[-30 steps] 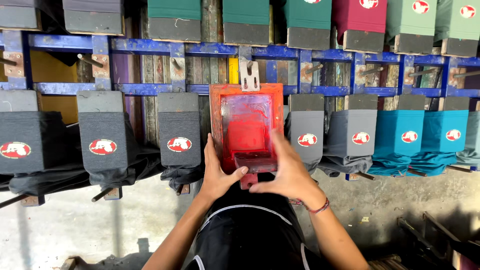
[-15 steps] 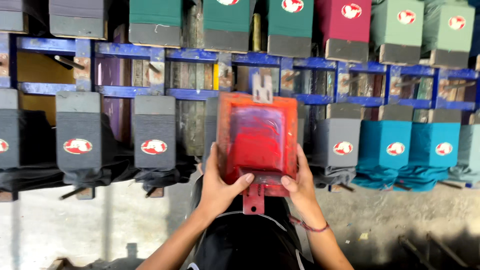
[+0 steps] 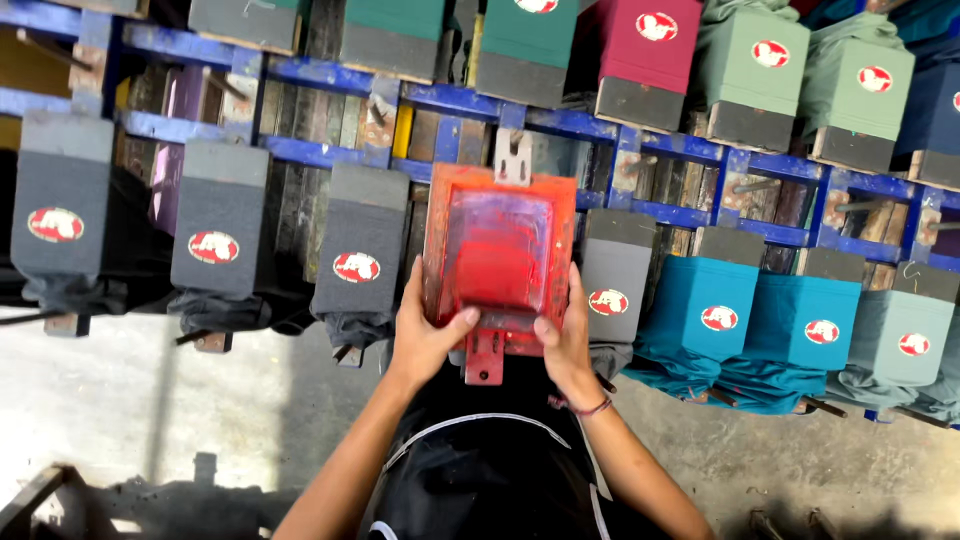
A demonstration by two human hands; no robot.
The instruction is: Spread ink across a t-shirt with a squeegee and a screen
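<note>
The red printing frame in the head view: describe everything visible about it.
The red printing frame is a rectangular, seemingly wooden frame, smeared with red ink, with a purplish inner border around a bright red centre. A pale bracket sits at its far edge and a red handle sticks out at the near edge. It lies flat over a board among the rows of shirts. Both hands, left and right, grip its near corners.

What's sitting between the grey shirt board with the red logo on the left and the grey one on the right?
In the head view, the red printing frame fills that gap, held by the left hand and right hand.

A blue metal rack [image 3: 690, 215] stands over a grey concrete floor [image 3: 120, 400].
</note>
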